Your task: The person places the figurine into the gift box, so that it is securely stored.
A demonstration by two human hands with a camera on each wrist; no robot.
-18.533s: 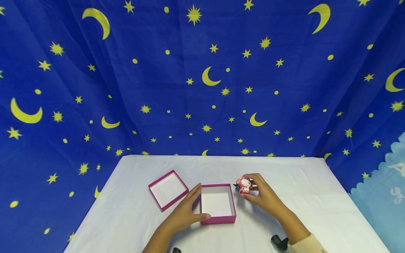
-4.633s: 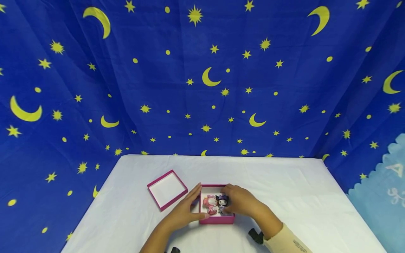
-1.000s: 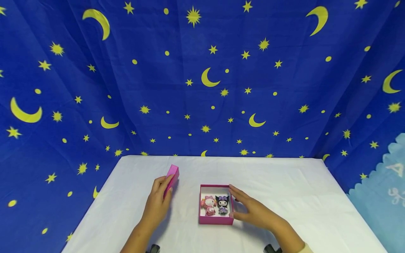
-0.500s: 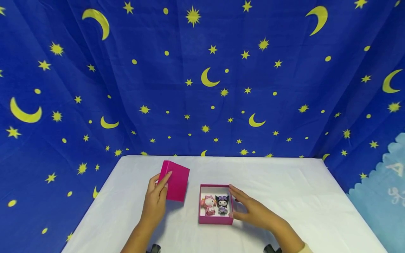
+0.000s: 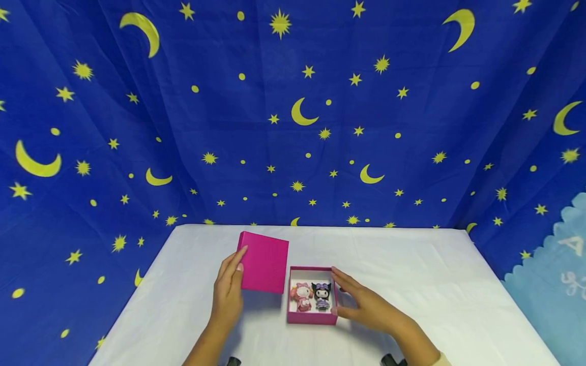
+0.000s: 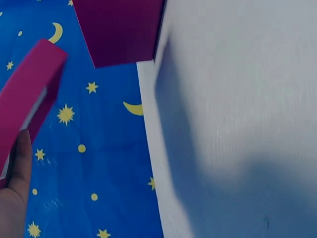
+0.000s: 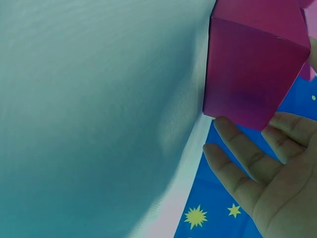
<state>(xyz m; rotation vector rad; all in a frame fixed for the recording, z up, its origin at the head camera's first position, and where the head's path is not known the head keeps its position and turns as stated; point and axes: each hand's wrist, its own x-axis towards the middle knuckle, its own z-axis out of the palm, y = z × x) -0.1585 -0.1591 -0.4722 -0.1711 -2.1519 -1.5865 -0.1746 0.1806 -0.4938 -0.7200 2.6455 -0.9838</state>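
In the head view an open pink box (image 5: 313, 318) stands on the white table. Two small figurines lie side by side in it: a pink and white one (image 5: 303, 297) at left and a black and purple one (image 5: 322, 296) at right. My left hand (image 5: 227, 292) grips the box lid (image 5: 263, 263) by its left edge, raised and tilted, its pink outside facing me, left of and behind the box. My right hand (image 5: 366, 305) holds the box's right side, thumb at the near corner and forefinger at the far one; its other fingers spread loosely in the right wrist view.
A white cloth covers the table (image 5: 421, 274). Behind and beside it hangs a blue curtain (image 5: 256, 127) with yellow moons and stars. Light blue fabric (image 5: 549, 284) shows at the right edge. Black wrist-camera parts (image 5: 392, 360) sit by the forearms.
Both figurines have gone into the box since the oldest frame. My left hand has picked up the lid, turned its outside toward me and brought it rightward. Lately the right hand stays still.
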